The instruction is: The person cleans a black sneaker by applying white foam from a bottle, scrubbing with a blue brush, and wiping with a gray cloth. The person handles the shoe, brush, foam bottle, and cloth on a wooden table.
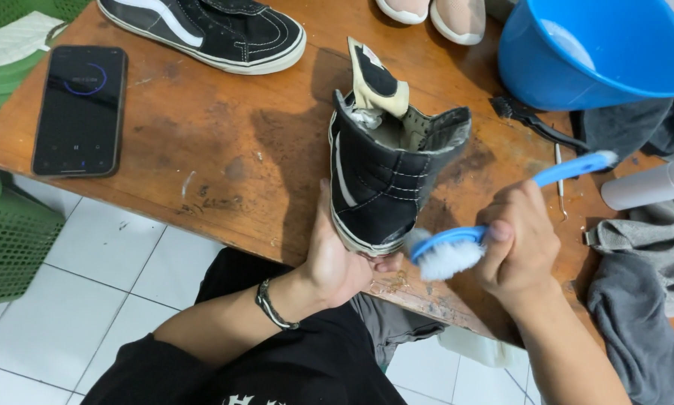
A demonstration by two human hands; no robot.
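Note:
A black high-top shoe (386, 176) with a white side stripe and its tongue pulled up stands at the near edge of the wooden table (202, 135). My left hand (337, 259) grips it from below at the sole. My right hand (519, 247) holds a blue brush (487, 229) with white bristles. The bristle end touches the shoe's lower edge near the sole, and the handle points up and to the right.
A matching black shoe (209, 26) lies at the far side and a phone (80, 109) at the left. A blue basin (596, 49), a small black brush (536, 124), a white bottle (652, 184) and grey cloths (641, 285) crowd the right. A green basket (7, 240) stands on the tiled floor.

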